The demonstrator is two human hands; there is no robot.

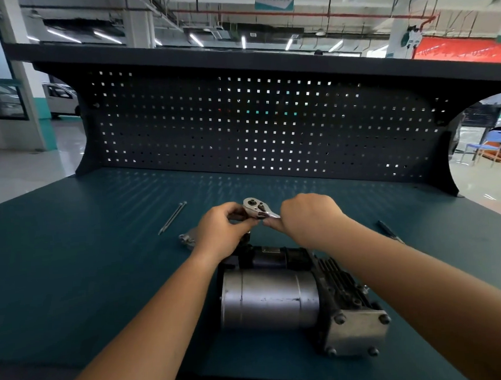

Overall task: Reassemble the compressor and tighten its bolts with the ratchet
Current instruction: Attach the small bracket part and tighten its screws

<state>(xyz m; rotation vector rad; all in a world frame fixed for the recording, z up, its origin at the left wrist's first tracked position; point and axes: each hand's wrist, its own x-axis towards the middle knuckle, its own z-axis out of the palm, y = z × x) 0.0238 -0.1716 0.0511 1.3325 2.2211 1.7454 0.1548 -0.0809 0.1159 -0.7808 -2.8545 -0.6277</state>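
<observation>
The compressor (281,300) lies on the teal bench, a grey cylinder with a finned black block and a bolted end plate at its right. Above and behind it I hold the ratchet (256,208) in the air with both hands. My right hand (310,215) grips its handle, which is hidden in the fist. My left hand (223,227) pinches the ratchet just below its round silver head. Two long thin bolts (173,217) lie side by side on the bench to the left. A small metal part (188,238) sits partly hidden behind my left hand.
A dark slim tool (389,231) lies on the bench at the right. The dark pegboard back panel (254,125) rises at the rear of the bench (73,257), under a shelf. The bench's near edge runs along the bottom of the view.
</observation>
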